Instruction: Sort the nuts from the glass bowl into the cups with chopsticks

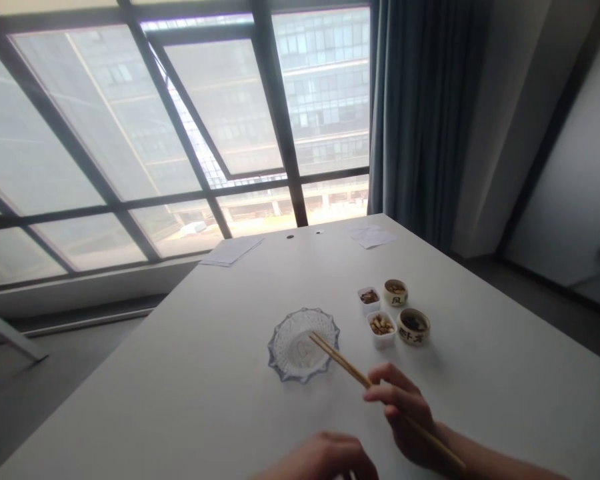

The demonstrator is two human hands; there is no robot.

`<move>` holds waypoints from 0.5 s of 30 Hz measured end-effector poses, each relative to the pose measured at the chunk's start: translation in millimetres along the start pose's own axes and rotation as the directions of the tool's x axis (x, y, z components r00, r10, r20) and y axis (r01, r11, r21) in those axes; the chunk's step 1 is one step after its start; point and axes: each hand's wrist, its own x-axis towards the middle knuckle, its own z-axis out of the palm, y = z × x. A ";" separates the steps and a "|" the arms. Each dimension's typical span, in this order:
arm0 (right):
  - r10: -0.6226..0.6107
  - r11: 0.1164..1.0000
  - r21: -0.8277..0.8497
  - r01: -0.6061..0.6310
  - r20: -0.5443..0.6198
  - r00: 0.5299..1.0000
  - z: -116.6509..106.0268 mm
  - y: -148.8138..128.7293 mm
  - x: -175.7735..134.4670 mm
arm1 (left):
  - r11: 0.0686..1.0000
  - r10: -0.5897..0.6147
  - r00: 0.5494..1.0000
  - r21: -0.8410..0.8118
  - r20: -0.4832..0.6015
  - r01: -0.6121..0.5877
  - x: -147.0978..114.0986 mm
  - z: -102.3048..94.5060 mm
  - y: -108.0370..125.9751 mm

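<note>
My right hand [405,407] is closed round a pair of wooden chopsticks [341,361]. Their tips are together over the right side of a clear glass bowl [279,365] with a scalloped rim; whether they touch it I cannot tell. No food shows between the tips. At the bottom edge, my left hand [327,457] has its fingers curled in, partly cut off by the frame. A small pale bit shows at its fingers, too little to name. Beyond the right hand stand a square white tub of light brown pieces [381,325] and a round cream pot with dark contents [413,327].
Farther back are a second white tub [369,300] with dark brown pieces and a smaller cream pot [396,292]. Papers [233,251] lie at the white table's far left, more paper [373,237] at its far right. Windows and a dark curtain [425,120] stand behind.
</note>
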 end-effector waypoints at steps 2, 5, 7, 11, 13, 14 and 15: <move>0.018 0.999 -0.041 -0.022 -0.091 0.996 -4.4 1.8 14.8 | 0.965 -0.020 0.988 0.254 -0.152 0.058 10.6 -16.5 13.3; 0.049 0.990 -0.117 -0.079 -0.239 0.970 -17.4 2.0 45.6 | 0.840 -0.056 0.933 0.488 -0.357 0.237 45.0 -45.6 28.2; 0.054 0.981 -0.161 -0.109 -0.317 0.947 -31.0 4.4 66.1 | 0.800 -0.063 0.918 0.530 -0.391 0.281 78.3 -60.7 29.8; 0.029 0.970 -0.202 -0.138 -0.464 0.885 -67.4 20.5 98.0 | 0.700 -0.124 0.890 0.597 -0.439 0.392 143.9 -66.5 19.1; 0.022 0.967 -0.202 -0.155 -0.539 0.842 -86.6 31.6 109.2 | 0.663 -0.160 0.884 0.616 -0.439 0.425 164.4 -61.2 13.2; 0.023 0.966 -0.198 -0.166 -0.573 0.819 -95.4 37.1 113.7 | 0.651 -0.168 0.882 0.622 -0.441 0.435 170.4 -59.1 11.2; 0.029 0.966 -0.189 -0.177 -0.601 0.799 -103.5 42.0 117.6 | 0.644 -0.171 0.879 0.625 -0.445 0.441 173.3 -58.4 10.0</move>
